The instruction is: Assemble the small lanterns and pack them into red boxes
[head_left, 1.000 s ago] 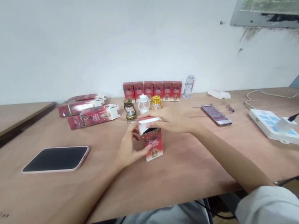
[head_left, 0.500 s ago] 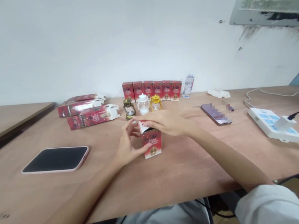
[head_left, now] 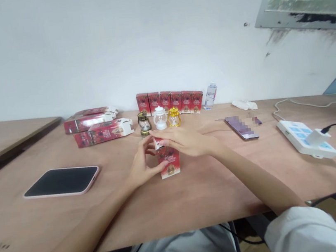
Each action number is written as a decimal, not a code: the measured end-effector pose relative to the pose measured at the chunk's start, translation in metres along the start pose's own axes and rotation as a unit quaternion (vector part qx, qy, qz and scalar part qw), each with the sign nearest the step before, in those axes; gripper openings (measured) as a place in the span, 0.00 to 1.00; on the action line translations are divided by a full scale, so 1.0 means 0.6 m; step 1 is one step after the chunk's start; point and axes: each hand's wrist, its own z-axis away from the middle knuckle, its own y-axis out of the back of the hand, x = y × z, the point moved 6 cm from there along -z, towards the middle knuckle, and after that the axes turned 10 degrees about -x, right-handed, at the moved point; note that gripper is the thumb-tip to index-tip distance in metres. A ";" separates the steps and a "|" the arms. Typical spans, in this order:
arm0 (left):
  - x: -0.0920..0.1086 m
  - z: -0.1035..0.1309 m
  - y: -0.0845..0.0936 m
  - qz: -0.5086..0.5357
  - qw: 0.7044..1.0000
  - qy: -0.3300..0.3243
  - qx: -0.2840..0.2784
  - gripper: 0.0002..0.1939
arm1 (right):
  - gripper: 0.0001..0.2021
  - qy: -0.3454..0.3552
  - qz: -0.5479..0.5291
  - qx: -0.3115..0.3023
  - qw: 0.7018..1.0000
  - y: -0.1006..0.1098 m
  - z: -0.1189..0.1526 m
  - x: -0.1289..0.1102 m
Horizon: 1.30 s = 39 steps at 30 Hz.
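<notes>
A small red printed box (head_left: 169, 161) stands upright on the wooden table, between my two hands. Around its left side is my left hand (head_left: 143, 162), the thumb on the front face and the fingers behind. My right hand (head_left: 185, 140) lies over the top, its fingers pressing on the lid flap and hiding part of it. Just behind stand three little lanterns: bronze (head_left: 144, 124), white (head_left: 160, 118) and gold (head_left: 174, 116).
Several red boxes (head_left: 176, 101) line the wall beside a clear bottle (head_left: 210, 96). Flattened red boxes (head_left: 103, 133) lie left, above a phone (head_left: 61, 182). At right are another phone (head_left: 240, 127), tissue (head_left: 244, 104) and a white power strip (head_left: 305, 139).
The box's top flap has come down under my right hand, and the dark gap at the top no longer shows. The view has shifted slightly.
</notes>
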 end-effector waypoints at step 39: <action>-0.037 0.018 -0.073 -0.200 0.930 0.085 -0.296 0.31 | 0.20 -0.334 0.271 0.085 0.899 0.041 0.047 0.077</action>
